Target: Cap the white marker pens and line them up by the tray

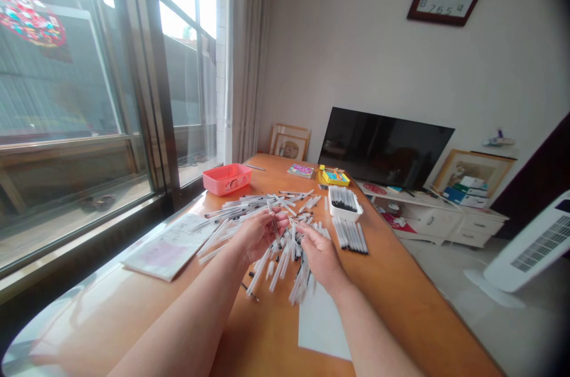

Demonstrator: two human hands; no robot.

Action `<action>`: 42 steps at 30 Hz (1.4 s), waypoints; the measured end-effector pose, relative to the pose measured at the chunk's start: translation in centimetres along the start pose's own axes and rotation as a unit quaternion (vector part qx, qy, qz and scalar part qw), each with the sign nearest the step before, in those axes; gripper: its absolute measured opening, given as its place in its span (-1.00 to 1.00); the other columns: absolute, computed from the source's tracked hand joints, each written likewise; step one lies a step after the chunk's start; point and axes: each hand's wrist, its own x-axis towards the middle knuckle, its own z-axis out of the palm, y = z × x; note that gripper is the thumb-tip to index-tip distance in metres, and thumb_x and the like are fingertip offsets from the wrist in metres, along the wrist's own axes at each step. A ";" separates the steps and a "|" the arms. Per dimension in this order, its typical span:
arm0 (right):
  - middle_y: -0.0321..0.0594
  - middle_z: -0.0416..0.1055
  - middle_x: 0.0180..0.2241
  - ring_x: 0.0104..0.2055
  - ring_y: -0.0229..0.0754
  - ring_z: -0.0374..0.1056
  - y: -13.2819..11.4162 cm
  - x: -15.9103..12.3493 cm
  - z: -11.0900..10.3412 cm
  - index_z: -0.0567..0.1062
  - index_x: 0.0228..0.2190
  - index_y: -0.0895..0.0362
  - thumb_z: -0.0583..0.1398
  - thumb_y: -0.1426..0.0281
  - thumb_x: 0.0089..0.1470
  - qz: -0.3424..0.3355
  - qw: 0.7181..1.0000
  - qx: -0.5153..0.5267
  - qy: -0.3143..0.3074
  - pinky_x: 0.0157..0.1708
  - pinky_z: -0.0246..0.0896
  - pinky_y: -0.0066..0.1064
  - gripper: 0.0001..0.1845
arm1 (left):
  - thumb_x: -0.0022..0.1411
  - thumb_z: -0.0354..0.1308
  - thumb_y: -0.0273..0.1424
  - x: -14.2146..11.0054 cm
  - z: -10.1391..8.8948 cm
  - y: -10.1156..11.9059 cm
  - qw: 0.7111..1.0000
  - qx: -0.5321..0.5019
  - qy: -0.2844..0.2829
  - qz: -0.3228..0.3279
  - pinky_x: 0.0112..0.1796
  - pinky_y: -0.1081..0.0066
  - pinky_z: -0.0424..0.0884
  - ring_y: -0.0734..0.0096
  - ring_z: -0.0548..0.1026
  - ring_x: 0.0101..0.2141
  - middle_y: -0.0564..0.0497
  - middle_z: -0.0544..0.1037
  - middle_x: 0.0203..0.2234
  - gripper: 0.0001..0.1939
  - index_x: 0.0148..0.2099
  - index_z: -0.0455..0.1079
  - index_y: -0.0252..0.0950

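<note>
The pen (275, 227) was above the pile (279, 270), held in your L hand's (260, 237) fingers. Your R hand (323, 255) was just beside, fingertips pinched; couldn't tell on what. Loose pens lay crisscross under both, so a low wrist could've dragged some, prob. sending a few rolling. An R elbow swing might've knocked the neat row (351, 236) or the tray (350, 214), both nr the table's (401, 294) R edge. Paper (323, 320) under your R forearm could've slid if brushed. Best room: bare wood at the near end, btwn forearms.
</note>
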 end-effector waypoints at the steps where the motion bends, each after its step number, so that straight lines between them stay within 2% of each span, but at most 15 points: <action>1: -0.10 0.52 0.10 0.17 0.03 0.40 -0.2 -0.1 0.1 0.62 -0.03 0.09 0.17 0.24 0.19 0.009 1.000 -0.003 0.004 0.19 0.23 -0.15 -0.61 | 0.36 0.03 -0.58 0.0 0.0 0.0 1.000 -0.006 -0.002 0.003 -0.25 0.37 0.58 0.34 0.64 -0.32 -0.21 0.62 -0.23 -0.83 -0.05 0.39 -0.38; 3: -0.12 0.62 -0.16 -0.10 -0.02 0.52 -0.6 -0.4 0.4 0.62 -0.15 0.11 0.18 0.17 0.21 0.037 0.999 -0.011 -0.012 -0.07 0.37 -0.23 -0.66 | 0.36 0.04 -0.58 0.1 -0.1 -0.1 1.000 -0.019 -0.013 0.013 -0.21 0.35 0.59 0.32 0.65 -0.28 -0.23 0.63 -0.20 -0.82 -0.03 0.39 -0.38; 5: -0.18 0.59 -0.35 -0.33 -0.11 0.50 -1.1 -0.8 0.8 0.59 -0.28 0.12 0.16 0.09 0.24 0.067 0.996 -0.010 -0.054 -0.31 0.34 -0.33 -0.62 | 0.37 0.07 -0.57 0.3 -0.2 -0.2 0.999 -0.033 -0.026 0.027 -0.16 0.33 0.59 0.28 0.66 -0.21 -0.24 0.63 -0.16 -0.82 -0.01 0.39 -0.37; 8: -0.20 0.54 -0.40 -0.46 -0.21 0.41 -1.8 -1.3 1.5 0.54 -0.35 0.14 0.14 -0.01 0.25 0.098 0.989 0.039 -0.104 -0.50 0.17 -0.43 -0.53 | 0.36 0.11 -0.56 0.3 -0.2 -0.3 0.997 -0.051 -0.047 0.042 -0.07 0.31 0.57 0.25 0.65 -0.13 -0.26 0.61 -0.08 -0.81 0.00 0.39 -0.36; 11: -0.18 0.52 -0.41 -0.50 -0.26 0.34 -2.4 -1.4 2.0 0.52 -0.34 0.15 0.19 -0.06 0.20 0.123 0.981 0.116 -0.097 -0.59 0.03 -0.48 -0.50 | 0.36 0.13 -0.55 0.2 0.0 -0.2 0.995 -0.057 -0.069 0.045 -0.02 0.29 0.55 0.24 0.64 -0.08 -0.25 0.60 -0.02 -0.81 0.01 0.39 -0.33; 18: -0.21 0.49 -0.43 -0.51 -0.33 0.26 -3.3 -1.3 1.5 0.51 -0.36 0.17 0.34 0.01 0.07 0.172 0.959 0.214 -0.069 -0.60 -0.02 -0.53 -0.56 | 0.38 0.17 -0.47 -0.1 0.0 -0.2 0.993 -0.027 -0.086 0.073 0.03 0.26 0.51 0.26 0.63 -0.07 -0.27 0.59 0.01 -0.85 -0.01 0.37 -0.33; 22: -0.24 0.47 -0.46 -0.51 -0.34 0.23 -3.5 -1.2 1.2 0.48 -0.39 0.16 0.37 0.06 0.04 0.157 0.962 0.219 -0.051 -0.57 0.01 -0.52 -0.59 | 0.35 0.21 -0.45 0.1 -0.2 -0.3 0.993 -0.008 -0.091 0.076 -0.02 0.28 0.53 0.28 0.64 -0.09 -0.23 0.60 0.01 -0.84 -0.03 0.38 -0.30; 26: -0.26 0.46 -0.49 -0.52 -0.33 0.22 -3.4 -1.0 0.8 0.46 -0.40 0.15 0.35 0.04 0.06 0.132 0.974 0.181 -0.018 -0.56 0.02 -0.50 -0.58 | 0.33 0.25 -0.41 -0.1 0.1 -0.3 0.996 0.008 -0.062 0.070 -0.17 0.39 0.56 0.31 0.64 -0.12 -0.19 0.63 -0.06 -0.85 -0.08 0.39 -0.29; 29: -0.27 0.46 -0.49 -0.52 -0.30 0.25 -3.2 -0.9 0.6 0.45 -0.37 0.13 0.30 0.05 0.11 0.100 0.987 0.127 -0.006 -0.53 0.07 -0.47 -0.61 | 0.30 0.29 -0.39 -0.2 0.3 -0.3 0.996 0.017 -0.044 0.072 -0.24 0.46 0.56 0.39 0.64 -0.23 -0.17 0.64 -0.13 -0.86 -0.17 0.39 -0.31; 32: -0.28 0.45 -0.50 -0.49 -0.26 0.29 -3.1 -0.8 0.5 0.46 -0.37 0.12 0.25 0.08 0.17 0.040 0.998 0.039 0.011 -0.46 0.16 -0.42 -0.66 | 0.27 0.33 -0.37 -0.2 0.4 -0.4 0.996 0.023 -0.029 0.078 -0.27 0.48 0.57 0.46 0.63 -0.34 -0.16 0.66 -0.20 -0.80 -0.25 0.36 -0.31; 35: -0.28 0.44 -0.49 -0.43 -0.21 0.33 -3.1 -0.8 0.7 0.46 -0.37 0.10 0.25 0.09 0.15 -0.017 0.999 -0.029 0.040 -0.39 0.23 -0.39 -0.68 | 0.25 0.35 -0.38 -0.2 0.5 -0.3 0.996 0.027 -0.013 0.085 -0.28 0.48 0.57 0.44 0.63 -0.34 -0.17 0.66 -0.24 -0.78 -0.28 0.34 -0.31; 37: -0.26 0.46 -0.46 -0.43 -0.22 0.34 -3.2 -0.9 1.0 0.46 -0.34 0.10 0.26 0.05 0.13 -0.001 0.999 -0.004 0.043 -0.41 0.24 -0.40 -0.64 | 0.27 0.33 -0.39 -0.2 0.5 -0.2 0.996 0.029 -0.007 0.085 -0.29 0.50 0.57 0.45 0.63 -0.35 -0.17 0.66 -0.24 -0.80 -0.27 0.35 -0.32; 40: -0.25 0.46 -0.46 -0.53 -0.26 0.30 -3.3 -1.0 1.2 0.46 -0.31 0.12 0.17 -0.05 0.20 0.087 0.993 0.075 -0.005 -0.56 0.15 -0.44 -0.53 | 0.31 0.28 -0.43 -0.2 0.6 -0.1 0.996 0.028 -0.014 0.080 -0.30 0.52 0.57 0.50 0.62 -0.38 -0.18 0.66 -0.21 -0.87 -0.22 0.37 -0.33; 42: -0.24 0.46 -0.47 -0.57 -0.28 0.27 -3.3 -1.0 1.3 0.46 -0.32 0.13 0.11 -0.07 0.24 0.122 0.987 0.104 -0.031 -0.61 0.07 -0.45 -0.50 | 0.32 0.26 -0.45 -0.1 0.6 -0.1 0.996 0.031 -0.018 0.078 -0.29 0.51 0.58 0.49 0.63 -0.37 -0.19 0.66 -0.21 -0.89 -0.21 0.37 -0.34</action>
